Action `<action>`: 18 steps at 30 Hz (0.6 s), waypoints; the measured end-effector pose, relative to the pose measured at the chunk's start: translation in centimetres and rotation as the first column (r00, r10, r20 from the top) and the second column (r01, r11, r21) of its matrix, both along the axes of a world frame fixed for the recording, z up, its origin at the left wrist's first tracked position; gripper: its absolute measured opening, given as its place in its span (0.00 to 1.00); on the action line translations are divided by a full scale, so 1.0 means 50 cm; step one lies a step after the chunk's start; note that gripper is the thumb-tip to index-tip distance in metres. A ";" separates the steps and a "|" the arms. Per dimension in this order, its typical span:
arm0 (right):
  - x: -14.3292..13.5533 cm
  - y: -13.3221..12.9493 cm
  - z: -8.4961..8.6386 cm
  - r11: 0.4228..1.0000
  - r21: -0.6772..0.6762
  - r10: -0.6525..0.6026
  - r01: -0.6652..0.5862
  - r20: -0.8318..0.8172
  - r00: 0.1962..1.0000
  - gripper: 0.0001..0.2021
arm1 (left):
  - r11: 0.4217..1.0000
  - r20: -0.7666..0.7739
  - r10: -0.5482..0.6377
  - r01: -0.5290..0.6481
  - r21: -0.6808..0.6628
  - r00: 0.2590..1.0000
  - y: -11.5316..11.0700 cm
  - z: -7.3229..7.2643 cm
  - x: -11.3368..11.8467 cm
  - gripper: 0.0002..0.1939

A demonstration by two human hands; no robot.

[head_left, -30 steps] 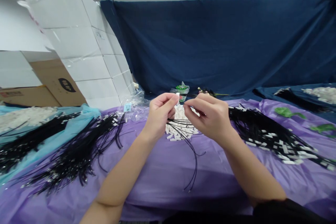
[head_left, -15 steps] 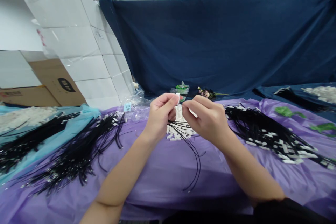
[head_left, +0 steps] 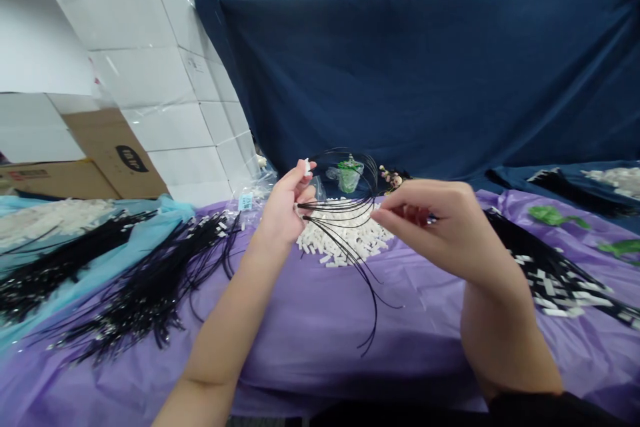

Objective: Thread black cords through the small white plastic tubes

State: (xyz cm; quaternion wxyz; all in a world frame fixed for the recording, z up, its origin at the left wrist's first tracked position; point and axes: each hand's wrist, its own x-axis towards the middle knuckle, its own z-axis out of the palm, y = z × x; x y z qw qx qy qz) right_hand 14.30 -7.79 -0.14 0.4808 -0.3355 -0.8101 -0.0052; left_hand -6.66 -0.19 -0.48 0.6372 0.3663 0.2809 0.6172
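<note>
My left hand (head_left: 285,210) is closed around a bunch of thin black cables (head_left: 340,208), and a small white connector piece (head_left: 307,167) shows at its fingertips. The cables run out to the right, some looping up, others hanging down with loose ends over the purple cover. My right hand (head_left: 430,220) pinches some of these cables between thumb and fingers. Just beyond and below the hands lies a heap of small white plastic pieces (head_left: 345,240) on the purple cover (head_left: 320,320).
Bundles of black cables lie at left (head_left: 150,287) and, with white ends, at right (head_left: 545,267). White boxes (head_left: 185,127) are stacked at back left. A green-and-clear plastic bag (head_left: 350,175) and small flowers (head_left: 391,177) stand before the blue curtain (head_left: 425,80).
My hands have moved apart, the right one going right and turning. Cables now stretch and loop between them, and the white heap shows more fully.
</note>
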 end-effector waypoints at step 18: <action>-0.062 0.027 -0.029 0.945 -0.319 0.140 -0.078 0.178 0.974 0.05 | 0.937 0.212 -0.323 0.344 -0.068 0.922 0.004 0.004 -0.016 0.11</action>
